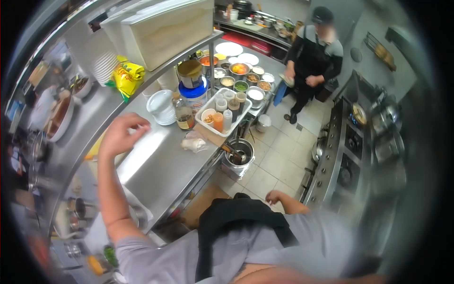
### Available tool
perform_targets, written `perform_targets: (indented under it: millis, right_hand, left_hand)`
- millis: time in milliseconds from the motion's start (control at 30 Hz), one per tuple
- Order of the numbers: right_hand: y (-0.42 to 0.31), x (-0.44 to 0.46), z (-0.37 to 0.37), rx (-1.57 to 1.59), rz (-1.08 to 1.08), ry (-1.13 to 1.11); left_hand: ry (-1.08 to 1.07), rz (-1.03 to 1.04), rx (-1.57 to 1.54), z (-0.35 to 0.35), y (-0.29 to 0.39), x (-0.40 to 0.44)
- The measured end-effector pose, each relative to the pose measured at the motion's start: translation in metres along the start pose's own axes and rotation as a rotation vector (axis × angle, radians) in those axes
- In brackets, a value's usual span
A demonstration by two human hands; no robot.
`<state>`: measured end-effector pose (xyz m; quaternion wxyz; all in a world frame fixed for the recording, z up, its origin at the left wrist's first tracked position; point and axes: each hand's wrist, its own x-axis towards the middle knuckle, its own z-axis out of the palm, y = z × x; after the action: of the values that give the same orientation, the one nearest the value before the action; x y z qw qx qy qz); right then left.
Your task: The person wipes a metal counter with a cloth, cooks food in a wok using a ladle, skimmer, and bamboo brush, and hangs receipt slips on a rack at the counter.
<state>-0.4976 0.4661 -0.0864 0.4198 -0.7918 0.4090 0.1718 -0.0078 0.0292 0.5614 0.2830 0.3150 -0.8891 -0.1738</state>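
My left hand point(124, 133) is raised over the steel counter point(158, 158), its fingers curled inward; whether anything small is between them cannot be made out. Nearest to it are a stack of white plates point(161, 107) and a yellow bag point(126, 77) on the shelf above. Low beside my apron is my right hand point(273, 197), with its fingers bent and partly hidden, over the tiled floor. Right of the plates stand a glass bottle point(183, 113) and a white tray point(225, 113) of squeeze bottles. A crumpled whitish cloth point(194, 143) lies in front of them.
Several bowls of ingredients point(240, 69) fill the counter's far end. A pot point(240, 155) with utensils stands below the counter edge. A co-worker point(316, 57) in a dark apron stands in the aisle. The stove point(345, 161) runs along the right, with a pan point(358, 113) on it.
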Motion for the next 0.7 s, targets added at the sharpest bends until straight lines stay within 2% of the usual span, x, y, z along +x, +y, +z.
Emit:
perform_targets:
  millis: [67,100,167,200,233,300,333,400,467,500,567,700]
  right_hand:
    - [-0.049,-0.011,-0.01,1.187,1.008,-0.028]
    - [-0.048,-0.01,-0.005,1.18,1.008,-0.029]
    - [-0.03,0.0,0.005,0.998,0.898,-0.064]
    - [-0.027,0.007,-0.017,0.98,0.888,-0.066]
    - [-0.029,0.017,-0.05,0.536,0.682,-0.166]
    - [-0.02,0.045,-0.083,0.111,0.51,-0.193]
    - [-0.023,0.057,-0.105,0.102,0.5,-0.182]
    - [-0.041,0.077,-0.162,0.136,0.522,0.28]
    - [-0.085,0.085,-0.238,0.142,0.373,0.458]
    - [-0.101,0.093,-0.272,0.145,0.36,0.475]
    - [-0.137,0.116,-0.323,0.196,0.12,0.623]
    - [-0.191,0.165,-0.387,0.328,-0.026,0.658]
  left_hand:
    - [-0.592,0.139,0.118,0.004,0.016,0.011]
    - [-0.588,0.134,0.119,0.012,0.023,0.017]
    - [-0.887,0.11,0.33,0.026,0.034,0.023]
    - [-0.877,0.094,0.337,0.028,0.041,0.028]
    - [-0.925,0.129,0.405,0.03,0.048,0.035]
    - [-1.005,0.161,0.512,0.034,0.058,0.047]
    - [-1.001,0.152,0.528,0.034,0.062,0.053]
    - [-1.018,0.23,0.591,0.033,0.07,0.066]
    - [-1.059,0.236,0.627,0.035,0.07,0.078]
    - [-1.105,0.272,0.602,0.039,0.063,0.082]
    - [-1.168,0.311,0.597,0.052,0.049,0.085]
    - [-1.315,0.408,0.572,0.073,0.016,0.102]
